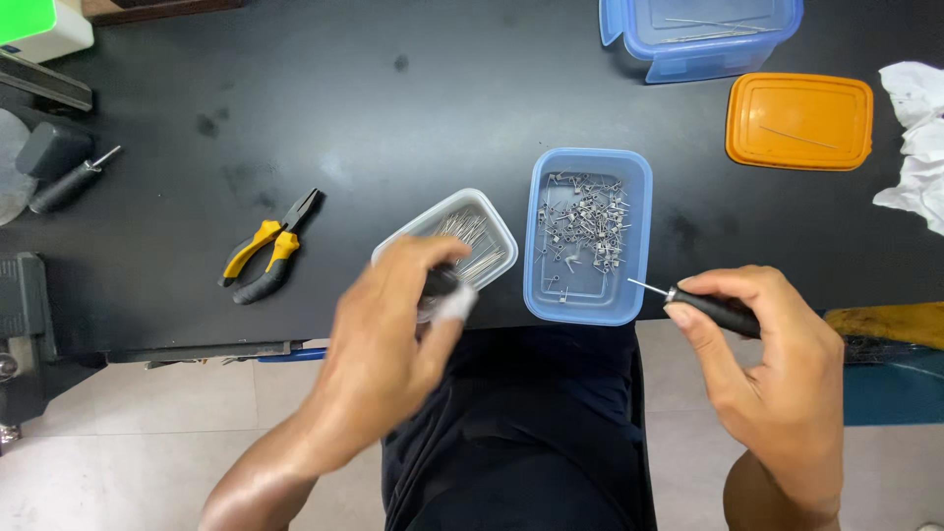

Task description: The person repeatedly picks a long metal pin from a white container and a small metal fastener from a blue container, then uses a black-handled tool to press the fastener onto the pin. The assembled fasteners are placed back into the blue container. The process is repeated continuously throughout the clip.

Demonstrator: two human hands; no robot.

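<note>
While right hand [777,364] grips black-handled pin tool [710,309] off table edge [197,346], blurred left hand [393,339] closed on small dark object [440,283] over clear wire tray [447,241], blue tray [588,236] between, black tabletop beyond open

A wide stretch of bare black surface [413,88] lies open across the middle and far side, with a clear lane between the yellow-handled pliers [267,248] and the clear tray of wire pins [452,241]. Near the front edge the way is crowded: that tray sits just beside the blue tray of small metal parts [588,236]. A blue lidded box [700,34], an orange lid [798,120] and crumpled white cloth [916,138] block the far right; dark equipment [49,162] lines the left edge.
</note>
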